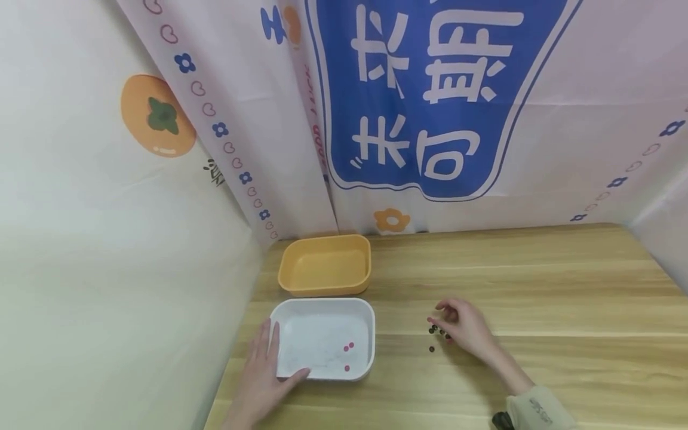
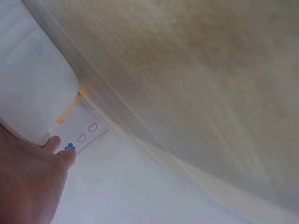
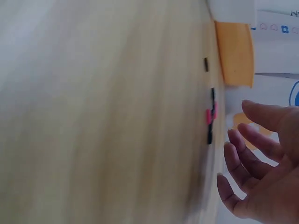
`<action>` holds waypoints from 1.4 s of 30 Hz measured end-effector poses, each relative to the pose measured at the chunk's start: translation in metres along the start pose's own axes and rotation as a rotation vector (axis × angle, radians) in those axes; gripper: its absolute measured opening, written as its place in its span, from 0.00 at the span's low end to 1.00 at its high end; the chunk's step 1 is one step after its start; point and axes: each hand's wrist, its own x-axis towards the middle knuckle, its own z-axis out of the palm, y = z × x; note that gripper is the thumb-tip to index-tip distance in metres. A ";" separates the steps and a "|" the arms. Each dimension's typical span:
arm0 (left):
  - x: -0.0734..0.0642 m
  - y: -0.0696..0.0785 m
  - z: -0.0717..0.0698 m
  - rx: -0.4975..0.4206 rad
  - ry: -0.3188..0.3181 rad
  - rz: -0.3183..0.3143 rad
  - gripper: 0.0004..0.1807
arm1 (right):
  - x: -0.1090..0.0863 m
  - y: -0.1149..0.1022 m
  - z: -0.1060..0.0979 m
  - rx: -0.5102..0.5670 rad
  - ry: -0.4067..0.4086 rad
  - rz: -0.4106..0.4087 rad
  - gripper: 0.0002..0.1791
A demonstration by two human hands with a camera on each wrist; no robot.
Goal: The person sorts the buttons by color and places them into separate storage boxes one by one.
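My left hand [image 1: 261, 380] rests at the near left corner of a white tray [image 1: 373, 334]. Its extended fingers lie along the left side and its thumb touches the front rim; the left wrist view shows two fingertips beside the tray's outer wall. Inside the tray lie small round pink discs [image 1: 346, 368]. To the right, my right hand [image 1: 466, 327] hovers over a loose cluster of small black discs [image 1: 432, 330] and pink ones, partly hidden by the fingers. In the right wrist view its fingers are loosely bent, thumb apart, with nothing between them.
A yellow-orange tray [image 1: 325, 272] stands just behind the white one, near the back of the wooden table [image 1: 537, 280]. One black disc [image 1: 432, 349] lies apart, nearer the front. Printed cloth [image 1: 285, 119] hangs behind the table, and a white wall [image 1: 107, 269] borders its left side.
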 end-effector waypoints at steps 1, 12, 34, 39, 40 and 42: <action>0.000 0.000 0.000 -0.003 -0.001 0.001 0.68 | 0.000 0.002 -0.001 0.001 -0.013 0.011 0.20; 0.000 0.000 -0.001 -0.015 -0.013 0.004 0.68 | 0.009 0.011 0.008 -0.050 -0.067 0.018 0.09; 0.002 0.000 -0.001 -0.031 -0.032 -0.014 0.68 | 0.021 0.012 0.017 -0.061 -0.075 0.059 0.03; 0.001 -0.001 0.000 -0.030 -0.038 -0.022 0.68 | 0.023 0.015 0.018 0.033 -0.072 0.082 0.08; 0.001 -0.001 0.000 -0.031 -0.037 -0.021 0.68 | 0.024 0.015 0.018 0.047 -0.068 0.084 0.08; 0.001 -0.001 0.001 -0.029 -0.033 -0.015 0.67 | 0.025 0.015 0.018 0.061 -0.063 0.083 0.08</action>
